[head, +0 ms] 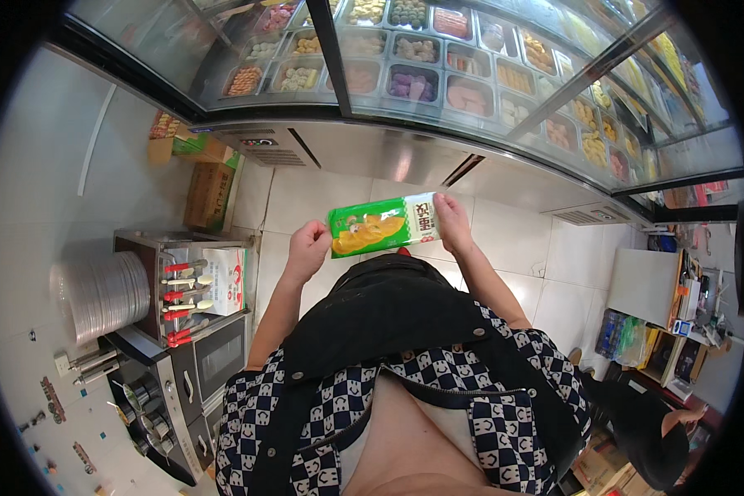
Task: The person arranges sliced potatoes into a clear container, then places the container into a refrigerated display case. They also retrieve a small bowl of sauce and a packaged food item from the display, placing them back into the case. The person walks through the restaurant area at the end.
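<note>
A green and white plastic food packet (pixel 378 224) is held out over the tiled floor, its printed front, showing yellow dumpling-like pieces and writing, turned up. My left hand (pixel 310 247) pinches its left end between thumb and curled fingers. At the white right end, my right hand (pixel 451 224) grips the edge, some of its fingers hidden beneath. The packet looks closed. Beyond it stands a glass-fronted display fridge (pixel 403 152) with metal trays of assorted foods (pixel 414 84) behind the panes.
At left are stacked clear plastic lids or bowls (pixel 105 297), a rack of red-handled tongs (pixel 183 313) and cooking equipment with pots (pixel 152 415). Cardboard boxes (pixel 208 197) stand by the fridge's left end. A person in black (pixel 645 421) is at lower right, near cluttered shelves (pixel 663 347).
</note>
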`<control>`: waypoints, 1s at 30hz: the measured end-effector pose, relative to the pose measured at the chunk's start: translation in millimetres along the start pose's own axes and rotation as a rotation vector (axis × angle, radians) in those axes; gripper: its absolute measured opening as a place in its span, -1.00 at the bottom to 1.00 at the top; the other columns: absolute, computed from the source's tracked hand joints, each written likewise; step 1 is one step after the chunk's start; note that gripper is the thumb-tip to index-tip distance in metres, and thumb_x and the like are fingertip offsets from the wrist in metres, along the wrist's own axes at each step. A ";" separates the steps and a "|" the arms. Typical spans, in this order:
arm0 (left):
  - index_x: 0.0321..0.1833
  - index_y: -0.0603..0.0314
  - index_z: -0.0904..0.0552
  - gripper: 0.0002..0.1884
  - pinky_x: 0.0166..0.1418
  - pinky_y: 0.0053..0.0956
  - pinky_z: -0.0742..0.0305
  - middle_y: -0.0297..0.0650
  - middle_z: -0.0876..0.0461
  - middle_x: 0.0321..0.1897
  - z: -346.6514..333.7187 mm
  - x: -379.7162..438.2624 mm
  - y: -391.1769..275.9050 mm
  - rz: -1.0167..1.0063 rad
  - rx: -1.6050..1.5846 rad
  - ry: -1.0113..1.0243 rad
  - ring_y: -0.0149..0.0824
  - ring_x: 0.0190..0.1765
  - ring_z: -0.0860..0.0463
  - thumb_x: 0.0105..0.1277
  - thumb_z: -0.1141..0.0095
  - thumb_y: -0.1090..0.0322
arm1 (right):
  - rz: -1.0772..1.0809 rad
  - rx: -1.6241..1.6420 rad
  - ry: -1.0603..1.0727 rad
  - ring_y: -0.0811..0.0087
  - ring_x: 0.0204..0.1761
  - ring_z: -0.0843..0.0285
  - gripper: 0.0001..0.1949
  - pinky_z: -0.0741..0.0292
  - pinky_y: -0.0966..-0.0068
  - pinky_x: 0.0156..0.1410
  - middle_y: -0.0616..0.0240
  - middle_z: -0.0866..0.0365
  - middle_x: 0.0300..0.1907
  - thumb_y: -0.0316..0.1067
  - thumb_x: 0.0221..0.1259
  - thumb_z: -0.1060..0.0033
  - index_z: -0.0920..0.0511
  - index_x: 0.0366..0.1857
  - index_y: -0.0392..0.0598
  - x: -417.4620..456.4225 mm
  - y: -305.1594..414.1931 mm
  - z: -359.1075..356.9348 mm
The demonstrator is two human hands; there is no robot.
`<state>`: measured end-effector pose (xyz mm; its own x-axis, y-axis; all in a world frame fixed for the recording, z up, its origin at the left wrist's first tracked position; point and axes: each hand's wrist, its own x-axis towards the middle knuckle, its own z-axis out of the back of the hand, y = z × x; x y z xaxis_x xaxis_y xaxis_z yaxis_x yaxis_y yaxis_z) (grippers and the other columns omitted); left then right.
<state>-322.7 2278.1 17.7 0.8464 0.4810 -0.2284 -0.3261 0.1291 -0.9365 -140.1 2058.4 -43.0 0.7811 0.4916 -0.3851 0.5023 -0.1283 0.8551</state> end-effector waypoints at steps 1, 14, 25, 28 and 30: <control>-0.48 0.30 -0.43 -0.90 -0.47 -0.69 -0.23 -0.44 -0.36 -0.60 3.6 -0.4 -1.4 -0.020 0.013 -0.020 -0.61 -0.53 -0.27 0.14 0.06 0.43 | 0.005 0.013 -0.027 0.63 -0.44 -0.40 -0.76 -0.37 0.65 -0.32 0.40 -0.49 -0.46 -0.21 0.27 0.14 -0.47 -0.33 -0.17 1.2 4.4 0.9; -0.39 0.21 -0.31 -0.98 -0.26 -0.36 -0.57 0.03 -0.51 -0.09 36.2 -1.4 4.8 0.059 -0.657 -0.182 -0.23 -0.25 -0.60 0.17 0.22 0.50 | 0.038 0.081 -0.134 0.44 -0.33 -0.55 -0.76 -0.53 0.53 -0.24 0.22 -0.55 -0.31 -0.26 0.26 0.15 -0.44 -0.22 -0.23 32.1 86.8 83.0; -0.41 0.23 -0.36 -0.96 -0.12 -0.27 -0.54 0.01 -0.48 -0.05 19.1 -3.5 10.9 0.021 -1.054 -0.466 -0.17 -0.16 -0.57 0.11 0.19 0.53 | 0.044 -0.171 -0.051 0.54 -0.34 -0.50 -0.81 -0.44 0.59 -0.24 0.29 -0.54 -0.36 -0.30 0.17 0.00 -0.47 -0.29 -0.21 87.4 65.8 75.0; -0.38 0.25 -0.38 -0.94 -0.05 -0.26 -0.52 0.00 -0.48 -0.05 23.6 1.2 20.1 -0.054 -1.104 -0.501 -0.16 -0.14 -0.56 0.12 0.18 0.55 | -0.052 -0.121 0.149 0.50 -0.34 -0.52 -0.84 -0.47 0.57 -0.24 0.28 -0.56 -0.33 -0.43 0.10 -0.03 -0.48 -0.26 -0.22 95.5 37.2 14.9; -0.36 0.25 -0.39 -0.92 -0.03 -0.25 -0.51 -0.01 -0.48 -0.05 34.1 7.5 23.4 -0.052 -1.128 -0.575 -0.15 -0.13 -0.56 0.13 0.18 0.57 | -0.160 0.056 0.163 0.39 -0.30 -0.54 -0.80 -0.51 0.46 -0.15 0.24 -0.55 -0.29 -0.50 0.06 0.07 -0.46 -0.21 -0.25 107.2 13.4 -22.5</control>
<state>-338.4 2314.2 3.1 0.4509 0.8402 -0.3013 0.4801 -0.5129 -0.7117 -58.0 2128.8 -65.0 0.6217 0.6415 -0.4494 0.6387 -0.0831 0.7650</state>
